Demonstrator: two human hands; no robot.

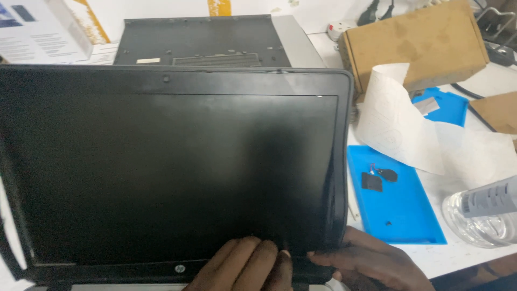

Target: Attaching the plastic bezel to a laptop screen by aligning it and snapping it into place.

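Both hands' grip: left hand (245, 264) fingertips and right hand (369, 261) pinch black laptop screen bezel (291, 253) bottom edge, apparently prying; next needs gentle, even pull.

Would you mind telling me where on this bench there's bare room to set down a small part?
The blue tray is mostly bare below its small black parts. A white strip of bench lies between tray and clear bottle. Elsewhere is crowded: the laptop screen fills the left, with both hands at its lower edge; white paper and a cardboard box fill the right.
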